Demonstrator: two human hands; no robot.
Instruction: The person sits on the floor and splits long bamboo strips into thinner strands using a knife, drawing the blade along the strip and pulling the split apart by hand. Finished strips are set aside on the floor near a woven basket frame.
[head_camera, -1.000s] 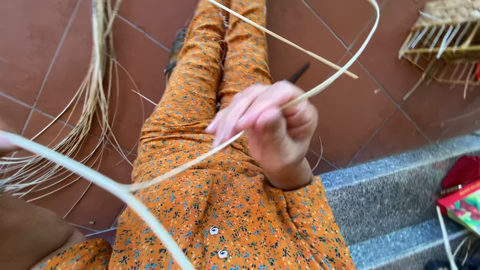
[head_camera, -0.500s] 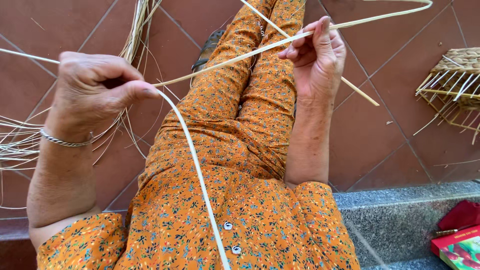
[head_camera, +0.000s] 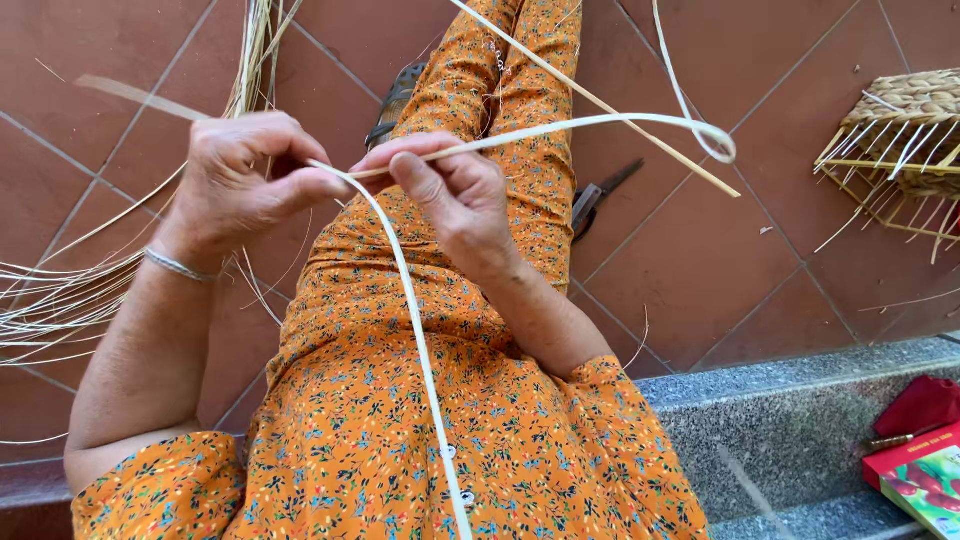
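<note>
Fabric of an orange flowered dress (head_camera: 400, 440) fills the bottom of the frame, and a pale flat strip (head_camera: 420, 350) runs up across it from the lower centre toward the hands. At the top of that run the strip reaches the left hand (head_camera: 240, 185), in the upper left of the frame, where the thumb and forefinger are pressed together on it, pinching it at their tips; the other fingers are curled in behind. A thin silver bracelet (head_camera: 178, 266) circles that wrist.

Just to the right, almost touching, the right hand (head_camera: 455, 195) holds the same strip. Its thumb lies along the strip and the forefinger closes over it from above, so the strip passes between them. From there it goes on to the right, bends in a tight loop (head_camera: 715, 140) in the upper right of the frame, and rises out of the top edge. A thin straight stick (head_camera: 620, 115) crosses under the loop at a slant.

Beyond the hands the dress covers both legs, stretched up toward the top centre. Beside the right leg a dark tool (head_camera: 595, 195) lies on the red tiled floor (head_camera: 700, 270). A bundle of loose pale strips (head_camera: 60, 300) fans along the left edge. A half-woven basket (head_camera: 900, 130) sits at the right edge, and a grey stone step (head_camera: 780, 420) with a red box (head_camera: 920, 470) occupies the lower right.
</note>
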